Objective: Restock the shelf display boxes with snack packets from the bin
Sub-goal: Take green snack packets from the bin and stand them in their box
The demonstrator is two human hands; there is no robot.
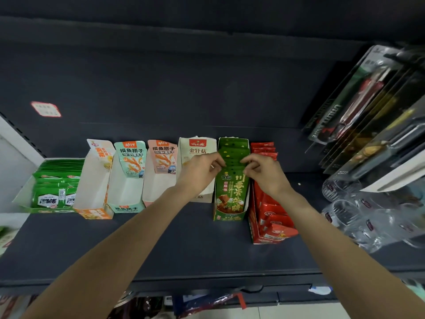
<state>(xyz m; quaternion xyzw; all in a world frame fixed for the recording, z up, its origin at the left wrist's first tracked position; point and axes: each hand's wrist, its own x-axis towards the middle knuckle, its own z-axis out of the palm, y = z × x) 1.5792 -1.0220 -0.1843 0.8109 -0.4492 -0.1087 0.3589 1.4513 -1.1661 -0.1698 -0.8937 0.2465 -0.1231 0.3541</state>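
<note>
A row of display boxes stands on the dark shelf (161,238). The green display box (230,216) right of centre holds a stack of green snack packets (233,155). My left hand (200,172) pinches the left edge of the packets and my right hand (264,172) pinches the right edge, both above the box. The front packet (232,194) shows yellow lettering. The bin is out of view.
A red box (269,217) of red packets stands to the right. To the left are a white box (197,146), a pink box (158,178), a mint box (126,192), an orange box (94,192) and a green-packet box (53,187). Hanging knife packs (368,116) and clear cups (358,210) crowd the right.
</note>
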